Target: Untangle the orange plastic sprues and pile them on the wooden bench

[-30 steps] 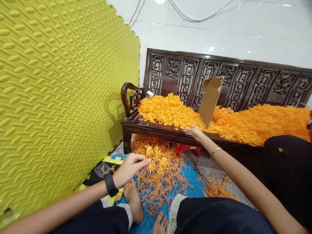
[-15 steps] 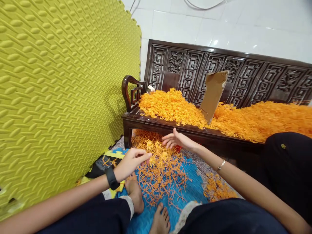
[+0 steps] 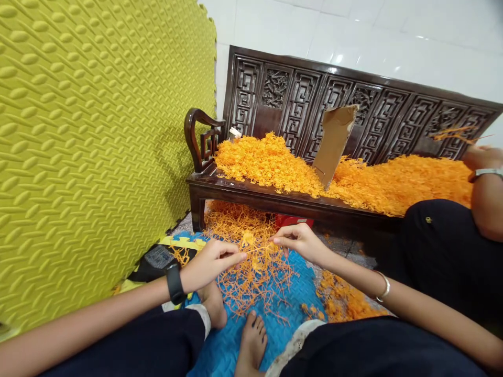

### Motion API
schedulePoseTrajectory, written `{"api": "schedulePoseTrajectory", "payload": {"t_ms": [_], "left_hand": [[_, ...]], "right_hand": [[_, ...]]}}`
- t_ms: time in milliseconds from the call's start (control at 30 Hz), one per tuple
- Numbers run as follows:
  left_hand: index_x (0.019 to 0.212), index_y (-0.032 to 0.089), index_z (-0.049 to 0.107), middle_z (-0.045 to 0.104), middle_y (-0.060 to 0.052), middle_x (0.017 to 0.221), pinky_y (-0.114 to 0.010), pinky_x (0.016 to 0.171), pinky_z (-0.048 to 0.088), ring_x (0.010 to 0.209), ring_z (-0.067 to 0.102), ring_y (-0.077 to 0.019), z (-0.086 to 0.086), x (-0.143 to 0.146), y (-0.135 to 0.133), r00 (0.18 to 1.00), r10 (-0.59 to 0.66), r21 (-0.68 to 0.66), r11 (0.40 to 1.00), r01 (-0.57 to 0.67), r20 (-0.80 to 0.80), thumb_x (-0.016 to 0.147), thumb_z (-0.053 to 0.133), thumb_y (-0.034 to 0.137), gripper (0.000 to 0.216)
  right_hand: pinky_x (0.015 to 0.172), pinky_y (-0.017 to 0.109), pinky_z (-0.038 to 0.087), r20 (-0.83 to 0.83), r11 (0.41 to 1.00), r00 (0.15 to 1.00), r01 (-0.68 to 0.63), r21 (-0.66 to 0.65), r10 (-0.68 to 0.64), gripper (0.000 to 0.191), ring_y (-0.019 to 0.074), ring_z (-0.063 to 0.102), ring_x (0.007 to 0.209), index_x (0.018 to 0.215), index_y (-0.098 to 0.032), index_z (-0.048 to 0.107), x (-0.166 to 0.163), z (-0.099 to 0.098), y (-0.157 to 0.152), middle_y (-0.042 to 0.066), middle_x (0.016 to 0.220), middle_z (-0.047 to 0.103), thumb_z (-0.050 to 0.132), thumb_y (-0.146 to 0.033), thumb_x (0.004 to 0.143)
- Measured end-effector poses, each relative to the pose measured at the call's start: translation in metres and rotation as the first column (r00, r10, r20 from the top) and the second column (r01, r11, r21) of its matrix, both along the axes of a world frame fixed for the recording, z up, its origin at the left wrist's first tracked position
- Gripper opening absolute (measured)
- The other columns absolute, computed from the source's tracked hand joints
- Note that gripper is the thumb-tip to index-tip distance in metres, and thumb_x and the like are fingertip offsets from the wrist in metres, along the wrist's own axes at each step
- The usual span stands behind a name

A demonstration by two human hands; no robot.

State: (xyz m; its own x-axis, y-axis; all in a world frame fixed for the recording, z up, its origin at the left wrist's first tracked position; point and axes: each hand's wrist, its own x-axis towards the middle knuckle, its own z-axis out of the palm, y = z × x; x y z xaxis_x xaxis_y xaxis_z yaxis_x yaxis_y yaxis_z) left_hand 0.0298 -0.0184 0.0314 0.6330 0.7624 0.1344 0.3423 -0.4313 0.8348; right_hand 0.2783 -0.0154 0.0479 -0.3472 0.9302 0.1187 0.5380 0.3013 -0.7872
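Observation:
My left hand [image 3: 220, 260], a black band on its wrist, pinches one end of a thin orange plastic strand [image 3: 258, 248]. The other end is between the thumb and fingers of my right hand [image 3: 302, 242], which has a silver bangle behind it. The strand stretches almost level between both hands. Below it, a tangle of orange branching strands [image 3: 251, 293] lies on a blue foam mat [image 3: 293, 314]. Lighter orange clumps [image 3: 247, 239] sit on top of that tangle, just behind the strand.
A dark carved wooden bench [image 3: 251, 191] bears orange heaps [image 3: 271, 165], split by a cardboard piece [image 3: 334, 141]. Yellow foam matting [image 3: 102, 131] stands at left. At right, another person's hand [image 3: 485, 157] holds orange strands. More orange pieces [image 3: 346, 301] lie on the floor.
My right hand was open above the tangle; now it has come down and closed on the strand's end. The other person's hand has come into view at right.

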Motion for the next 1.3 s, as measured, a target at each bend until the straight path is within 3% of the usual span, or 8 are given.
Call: {"api": "schedulePoseTrajectory", "payload": {"t_ms": [300,500,667,767,967,1033,1133,1300], "left_hand": [[0.054,0.014,0.049,0.034,0.005,0.050,-0.022,0.049,0.024,0.050,0.031,-0.0085,0.008,0.006,-0.007,1.000,-0.005,0.067,0.998,0.005,0.002,0.084,0.043,0.041,0.040],[0.050,0.014,0.050,0.037,0.004,0.047,-0.022,0.047,0.024,0.048,0.032,-0.0086,0.005,-0.015,0.004,0.983,0.173,0.004,0.985,-0.173,0.063,0.078,0.049,0.045,0.041],[0.049,0.014,0.050,0.041,0.004,0.046,-0.022,0.048,0.026,0.048,0.035,-0.0090,0.004,-0.028,0.015,0.964,0.241,-0.073,0.970,-0.234,0.110,0.072,0.054,0.051,0.043],[0.049,0.015,0.050,0.039,0.004,0.046,-0.022,0.048,0.026,0.048,0.034,-0.0089,0.002,-0.027,0.015,0.966,0.235,-0.069,0.971,-0.229,0.107,0.071,0.054,0.052,0.043],[0.050,0.014,0.049,0.037,0.005,0.047,-0.022,0.048,0.025,0.047,0.033,-0.0086,-0.009,-0.024,0.017,0.974,0.217,-0.091,0.973,-0.210,0.070,0.074,0.051,0.052,0.044],[0.049,0.015,0.047,0.036,0.005,0.047,-0.022,0.048,0.025,0.047,0.032,-0.0084,-0.009,-0.022,0.017,0.975,0.205,-0.094,0.976,-0.197,0.080,0.074,0.051,0.052,0.045],[0.049,0.015,0.046,0.037,0.005,0.047,-0.022,0.048,0.025,0.048,0.032,-0.0085,-0.005,-0.021,0.014,0.977,0.197,-0.087,0.978,-0.191,0.075,0.073,0.051,0.054,0.046],[0.051,0.014,0.050,0.037,0.005,0.048,-0.022,0.047,0.024,0.049,0.032,-0.0085,-0.004,-0.019,0.014,0.981,0.182,-0.059,0.982,-0.178,0.072,0.076,0.050,0.050,0.044]], "right_hand": [[0.047,0.022,0.037,0.150,0.955,0.978,0.102,0.278,-0.148,0.033,0.0104,0.051,0.042,0.062,-0.018,0.061,-0.004,0.011,-0.026,0.001,0.052,0.059,0.051,-0.043,0.081],[0.040,0.023,0.034,-0.133,0.905,0.904,0.419,0.071,-0.407,0.038,0.0099,0.049,0.036,0.066,-0.014,0.064,0.052,0.013,-0.014,0.006,0.059,0.064,0.058,-0.051,0.072],[0.050,0.025,0.044,-0.211,0.910,0.917,0.262,-0.322,-0.339,0.037,0.0118,0.054,0.046,0.070,-0.012,0.068,0.072,-0.040,-0.014,0.003,0.054,0.062,0.071,-0.048,0.058],[0.051,0.028,0.047,-0.218,0.878,0.916,0.222,-0.425,-0.337,0.037,0.0141,0.056,0.047,0.063,-0.011,0.066,0.063,-0.053,0.004,0.005,0.052,0.061,0.077,-0.044,0.052],[0.079,0.027,0.051,-0.462,0.918,0.793,0.334,-0.216,-0.397,0.043,0.0161,0.061,0.092,0.098,-0.018,0.057,0.093,0.047,0.107,0.013,0.101,0.062,0.052,-0.055,0.078],[0.082,0.031,0.050,-0.503,0.909,0.758,0.363,-0.203,-0.415,0.051,0.0175,0.059,0.100,0.111,-0.017,0.048,0.106,0.065,0.129,0.014,0.107,0.058,0.037,-0.059,0.083],[0.083,0.035,0.050,-0.501,0.903,0.752,0.334,-0.271,-0.428,0.047,0.0188,0.061,0.099,0.113,-0.016,0.046,0.102,0.041,0.131,0.016,0.108,0.058,0.030,-0.053,0.088],[0.083,0.034,0.050,-0.442,0.892,0.842,0.094,-0.443,-0.309,0.027,0.0188,0.064,0.086,0.092,-0.012,0.061,0.049,-0.018,0.093,0.016,0.102,0.064,0.048,-0.035,0.086]]}}
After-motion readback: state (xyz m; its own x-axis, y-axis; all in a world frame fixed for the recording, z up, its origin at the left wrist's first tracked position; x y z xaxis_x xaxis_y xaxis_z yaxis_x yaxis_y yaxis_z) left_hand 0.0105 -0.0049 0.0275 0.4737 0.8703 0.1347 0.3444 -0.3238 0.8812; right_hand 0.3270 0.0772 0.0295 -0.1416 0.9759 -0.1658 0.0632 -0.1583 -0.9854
